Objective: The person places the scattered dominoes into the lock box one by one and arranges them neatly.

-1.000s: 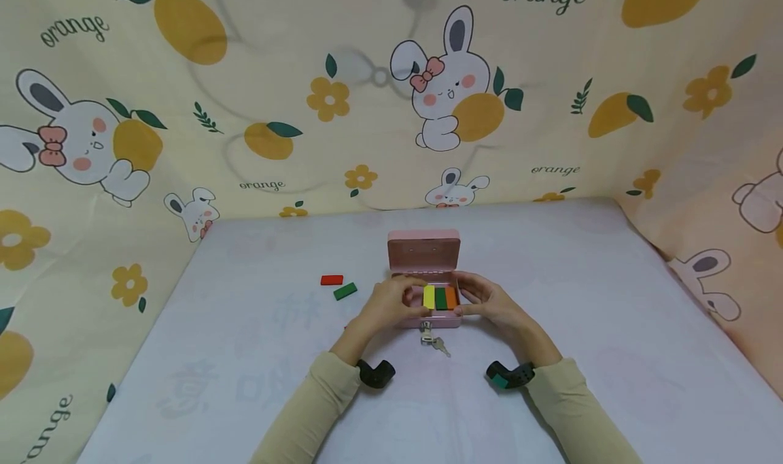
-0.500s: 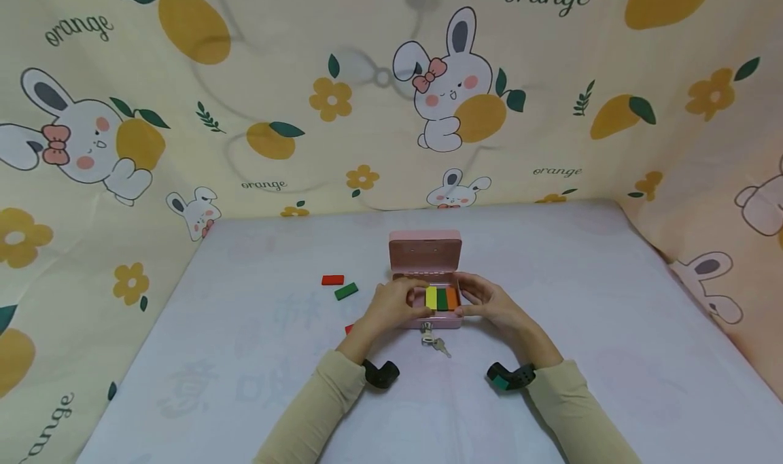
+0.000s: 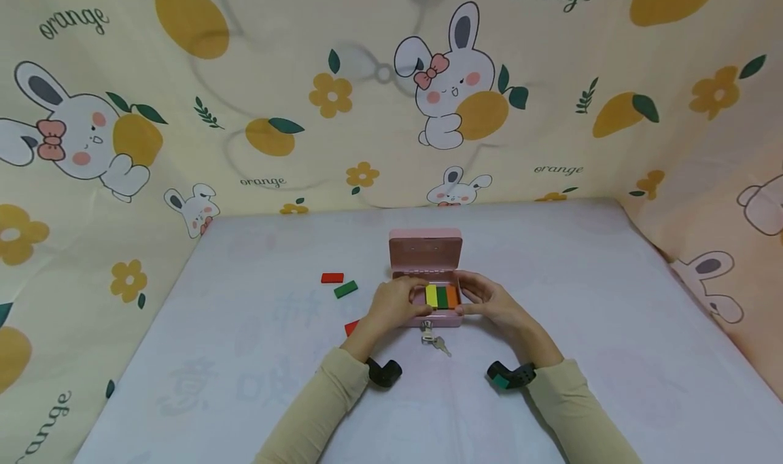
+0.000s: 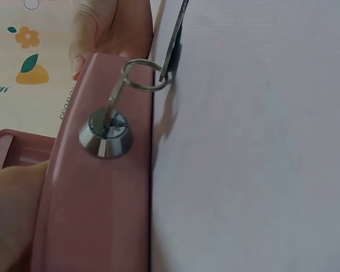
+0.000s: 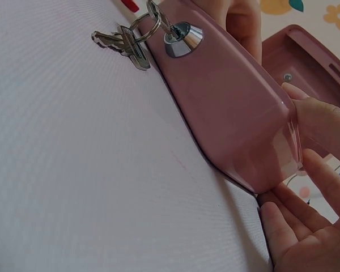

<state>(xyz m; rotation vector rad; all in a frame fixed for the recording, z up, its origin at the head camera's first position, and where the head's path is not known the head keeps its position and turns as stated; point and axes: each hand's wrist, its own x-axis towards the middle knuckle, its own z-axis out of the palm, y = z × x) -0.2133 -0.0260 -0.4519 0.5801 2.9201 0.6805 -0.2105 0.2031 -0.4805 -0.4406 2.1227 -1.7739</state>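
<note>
The left hand (image 3: 391, 304) is easing slightly rightward, its wrist uncovering more of a red block (image 3: 351, 327) on the tabletop (image 3: 263, 342). It's curling in, pinching the yellow block (image 3: 431, 297) by its ends inside the pink box (image 3: 449, 321), beside the green block (image 3: 442, 297) and orange block (image 3: 452, 296). Only the head view is showing those three! The right wrist view is revealing the right hand (image 3: 498, 306) gripping the box's end, thumb touching the rim, fingers tucking low, while keys (image 5: 124, 46) are dangling from the lock (image 5: 183, 41).
</note>
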